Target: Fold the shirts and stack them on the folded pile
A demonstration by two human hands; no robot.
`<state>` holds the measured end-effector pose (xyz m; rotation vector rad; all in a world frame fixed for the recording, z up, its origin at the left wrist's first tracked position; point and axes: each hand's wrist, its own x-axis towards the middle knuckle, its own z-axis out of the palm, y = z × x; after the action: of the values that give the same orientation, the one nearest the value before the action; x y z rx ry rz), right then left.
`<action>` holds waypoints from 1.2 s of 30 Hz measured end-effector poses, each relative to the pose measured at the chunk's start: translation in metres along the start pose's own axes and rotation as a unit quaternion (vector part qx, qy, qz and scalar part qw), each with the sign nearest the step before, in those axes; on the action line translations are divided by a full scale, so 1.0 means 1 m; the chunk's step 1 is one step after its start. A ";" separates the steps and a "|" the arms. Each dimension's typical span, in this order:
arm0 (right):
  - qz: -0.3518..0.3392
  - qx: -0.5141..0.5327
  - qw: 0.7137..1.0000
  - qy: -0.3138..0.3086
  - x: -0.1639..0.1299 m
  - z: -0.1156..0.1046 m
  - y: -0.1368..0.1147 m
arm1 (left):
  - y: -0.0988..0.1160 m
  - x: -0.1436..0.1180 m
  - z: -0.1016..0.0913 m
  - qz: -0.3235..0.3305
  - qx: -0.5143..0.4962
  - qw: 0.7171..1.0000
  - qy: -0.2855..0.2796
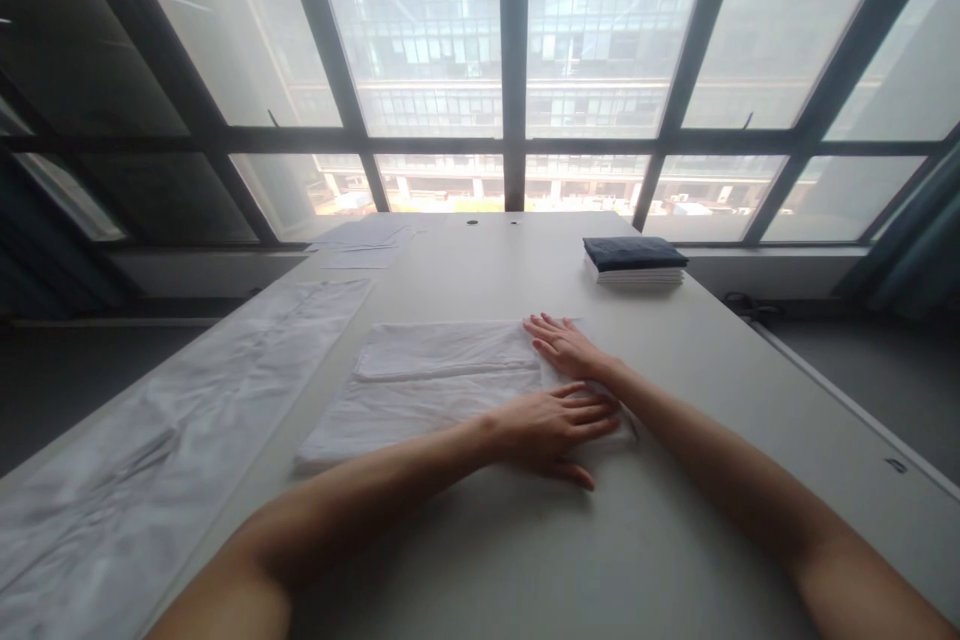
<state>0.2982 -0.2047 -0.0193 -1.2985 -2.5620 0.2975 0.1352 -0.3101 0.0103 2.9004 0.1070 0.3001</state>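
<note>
Now we have both palms flat on the towel (pixel 442 385), fingers spread and pinching nothing: our left hand (pixel 551 430) presses its near right corner, our right hand (pixel 566 348) lies just beyond it on the same edge. The towel sits on the table (pixel 675 520), already folded over along its far side. We judge this the smoothing step of a fold. Next we would need a pinch on the edge under our hands to carry it across. Beyond our right hand waits a stack (pixel 634 261).
</note>
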 end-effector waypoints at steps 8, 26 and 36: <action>-0.012 0.012 0.999 -0.042 0.004 -0.003 0.004 | 0.002 0.006 0.008 0.022 -0.021 1.000 -0.007; 0.066 -0.002 0.996 0.054 0.002 0.007 -0.013 | 0.004 0.004 0.006 0.023 -0.018 1.000 0.001; 0.080 -0.029 0.983 0.163 0.001 -0.001 -0.001 | 0.003 0.004 0.007 0.012 -0.012 1.000 -0.012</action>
<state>0.2966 -0.2046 -0.0181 -1.4422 -2.2137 0.0337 0.1403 -0.3144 0.0055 2.8821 0.0636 0.2698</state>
